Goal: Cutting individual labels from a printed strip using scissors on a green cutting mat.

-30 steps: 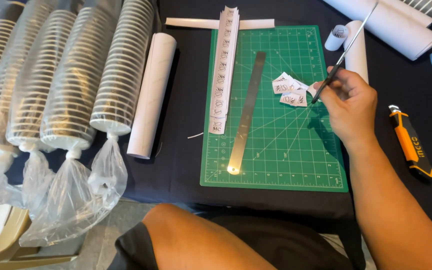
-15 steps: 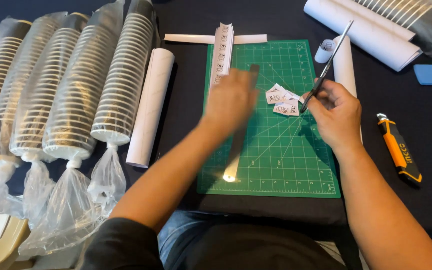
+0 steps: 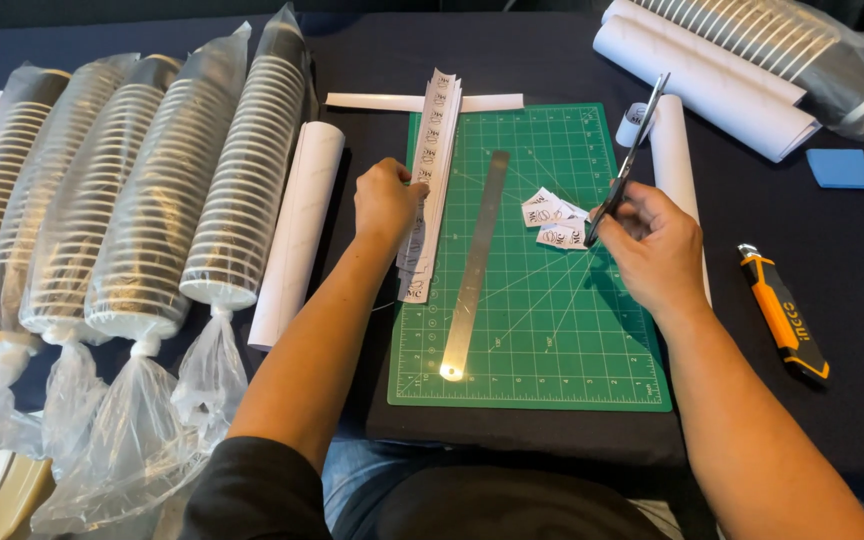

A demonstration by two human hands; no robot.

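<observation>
left hand (image 3: 384, 200) on paper strips (image 3: 432, 180), right hand (image 3: 652, 245) holding scissors (image 3: 627, 165)

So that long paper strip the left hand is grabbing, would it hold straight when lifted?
Probably not. The paper strip looks thin and narrow, so it would likely droop past the left hand. It seems to be several stacked layers, which may fan apart. It is likely very light, unlike the steel ruler beside it.

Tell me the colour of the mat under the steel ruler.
Green with a pale printed grid, the cutting mat shows best in the head view, under the ruler.
</observation>
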